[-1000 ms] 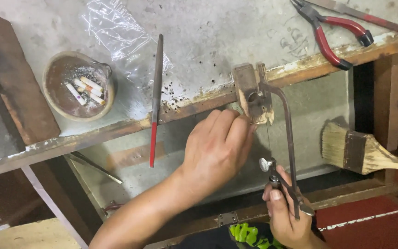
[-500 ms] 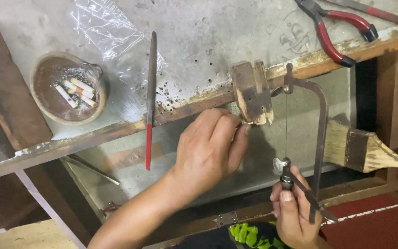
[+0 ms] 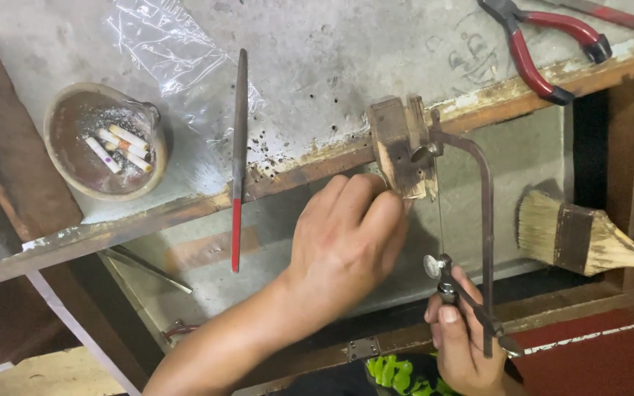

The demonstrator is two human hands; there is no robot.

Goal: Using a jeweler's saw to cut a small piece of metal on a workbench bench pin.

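Note:
My left hand [image 3: 346, 235] is curled with its fingertips pressed against the underside of a small wooden bench peg [image 3: 398, 147] that juts from the workbench edge; whatever it pinches there is hidden by the fingers. My right hand [image 3: 460, 337] grips the handle of a thin metal jeweller's saw [image 3: 478, 220]. The saw frame stands upright, its top end at the peg and its fine blade running down just right of the peg.
A metal file with a red handle [image 3: 238, 154] lies across the bench edge. A round ashtray with cigarette butts [image 3: 104, 143] and clear plastic wrap [image 3: 163, 44] sit at left. Red-handled pliers [image 3: 544, 44] lie top right. A paintbrush [image 3: 588, 238] rests on the lower tray.
The saw has swung from a tilt to upright and its frame shifted right of the peg. My right hand moved right with it. My left hand stayed at the peg.

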